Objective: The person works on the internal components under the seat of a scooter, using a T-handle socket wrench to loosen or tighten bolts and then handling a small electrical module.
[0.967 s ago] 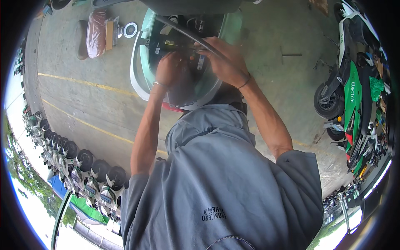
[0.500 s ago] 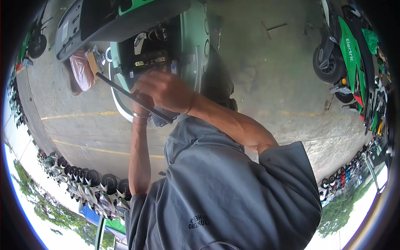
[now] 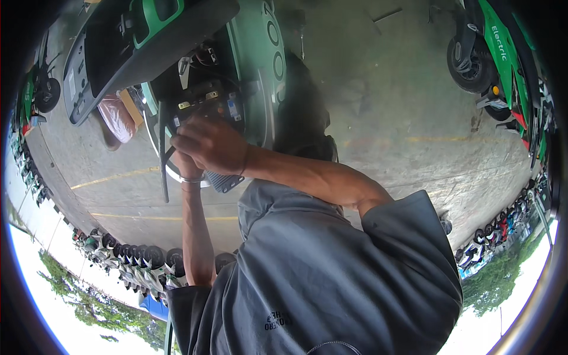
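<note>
My right hand (image 3: 210, 145) is closed, its fingertips at the middle of the long dark crossbar of what looks like a T-handle wrench (image 3: 164, 171). The bar stands almost upright in the picture, just left of my fingers. My left hand (image 3: 188, 167) is under the right one, closed, with a band at its wrist; its fingers are mostly hidden. Both hands are at the near edge of the open body of a pale green scooter (image 3: 251, 53). Inside, just beyond my hands, lies a dark unit with brass-coloured terminals (image 3: 212, 94). A ribbed grey metal part (image 3: 223, 181) shows below my right wrist.
The raised dark seat (image 3: 148, 65) with a green part leans over at the upper left. Beside it on the floor lie a pink wrapped package (image 3: 117, 118) and a cardboard box (image 3: 131, 106). A bar tool (image 3: 387, 15) lies far off. A green scooter (image 3: 503, 53) stands at right.
The dark crossbar has swung from a slant to nearly upright. My hands have shifted slightly left and down, and the view has moved a little.
</note>
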{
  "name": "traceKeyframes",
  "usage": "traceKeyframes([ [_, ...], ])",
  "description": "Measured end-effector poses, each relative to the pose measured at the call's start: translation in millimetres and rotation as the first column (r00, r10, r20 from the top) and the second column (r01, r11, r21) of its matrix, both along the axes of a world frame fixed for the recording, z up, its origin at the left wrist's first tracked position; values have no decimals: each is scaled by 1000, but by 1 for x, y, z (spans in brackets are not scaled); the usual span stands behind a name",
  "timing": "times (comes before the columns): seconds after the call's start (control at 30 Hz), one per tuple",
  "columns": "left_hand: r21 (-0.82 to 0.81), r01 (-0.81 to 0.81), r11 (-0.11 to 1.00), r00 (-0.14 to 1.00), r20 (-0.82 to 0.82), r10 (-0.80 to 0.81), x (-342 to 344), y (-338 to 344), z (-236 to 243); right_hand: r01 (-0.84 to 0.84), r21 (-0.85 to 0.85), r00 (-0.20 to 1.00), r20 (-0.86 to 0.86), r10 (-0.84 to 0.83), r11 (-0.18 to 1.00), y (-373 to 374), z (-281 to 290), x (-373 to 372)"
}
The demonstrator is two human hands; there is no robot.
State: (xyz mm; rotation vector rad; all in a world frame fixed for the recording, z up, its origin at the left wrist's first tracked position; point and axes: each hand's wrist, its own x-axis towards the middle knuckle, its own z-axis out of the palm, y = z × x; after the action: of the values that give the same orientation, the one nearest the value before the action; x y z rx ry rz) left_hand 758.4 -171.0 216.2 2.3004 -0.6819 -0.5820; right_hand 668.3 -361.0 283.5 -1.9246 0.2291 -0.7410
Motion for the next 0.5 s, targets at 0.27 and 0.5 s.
traceKeyframes([
  [0.27, 114, 18, 993, 967, 252, -46, -11, -19, 11, -10, 74, 999, 42, 7, 997, 2, -4, -1],
  [0.5, 146, 56, 988, 957, 273, -95, -16, -31, 23, 72, 59, 997, 34, -74, 996, 3, 0, 4],
])
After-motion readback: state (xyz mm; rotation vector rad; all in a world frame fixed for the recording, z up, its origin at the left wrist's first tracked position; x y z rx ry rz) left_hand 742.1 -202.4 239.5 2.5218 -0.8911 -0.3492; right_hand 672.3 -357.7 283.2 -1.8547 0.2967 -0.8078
